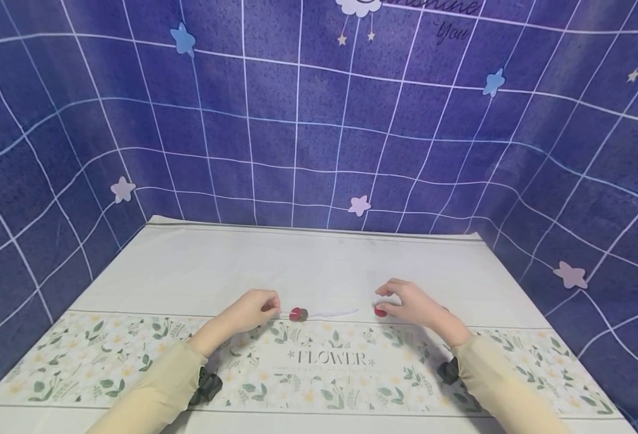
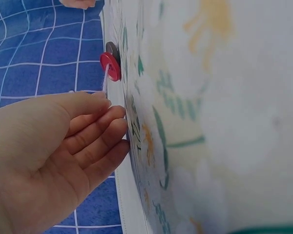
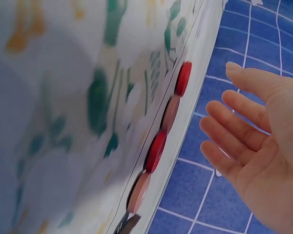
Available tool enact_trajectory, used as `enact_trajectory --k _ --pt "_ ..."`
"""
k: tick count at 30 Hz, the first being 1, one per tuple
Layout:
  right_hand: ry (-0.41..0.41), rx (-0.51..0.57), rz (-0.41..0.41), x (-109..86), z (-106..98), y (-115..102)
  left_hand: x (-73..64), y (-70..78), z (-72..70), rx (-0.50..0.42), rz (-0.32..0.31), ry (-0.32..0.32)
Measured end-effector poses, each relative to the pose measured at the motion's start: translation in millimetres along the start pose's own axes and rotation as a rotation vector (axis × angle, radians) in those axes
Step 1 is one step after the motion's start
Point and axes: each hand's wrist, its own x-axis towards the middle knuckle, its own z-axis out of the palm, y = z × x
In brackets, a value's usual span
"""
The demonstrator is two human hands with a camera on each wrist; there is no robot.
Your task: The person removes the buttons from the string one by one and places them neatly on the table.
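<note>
My left hand (image 1: 255,308) pinches the end of a thin white string (image 2: 105,83) between thumb and forefinger. The string passes through a red button (image 2: 109,67), with a dark button (image 1: 304,314) right behind it, and its loose part runs rightward over the table. My right hand (image 1: 409,301) is held with relaxed, parted fingers beside a row of buttons, holding none. In the right wrist view the row shows a red button (image 3: 184,79), a pink button (image 3: 170,114), another red button (image 3: 156,151), another pink button (image 3: 138,192) and a dark piece (image 3: 128,224). My hand hides most of them in the head view.
A white table cover (image 1: 319,265) with a floral band lettered "FLOWER" (image 1: 332,358) lies beneath. Behind and at both sides hangs a blue gridded curtain (image 1: 319,150) with stars. A black wrist device (image 1: 207,386) sits at each sleeve.
</note>
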Motion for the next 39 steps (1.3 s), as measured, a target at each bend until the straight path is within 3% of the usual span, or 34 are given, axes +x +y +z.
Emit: enact_trajectory --k 9,15,39 --pt "-0.018 0.007 -0.033 11.7 7.2 -10.4 -1.2 -1.6 -0.3 0.028 0.029 -0.001" --pt "-0.027 0.006 -0.067 17.8 11.6 -14.6 -0.5 -3.5 1.1 0.008 0.003 -0.010" --pt "-0.105 0.073 -0.067 43.4 31.0 -38.0 0.0 -2.6 0.2 0.007 0.008 -0.009"
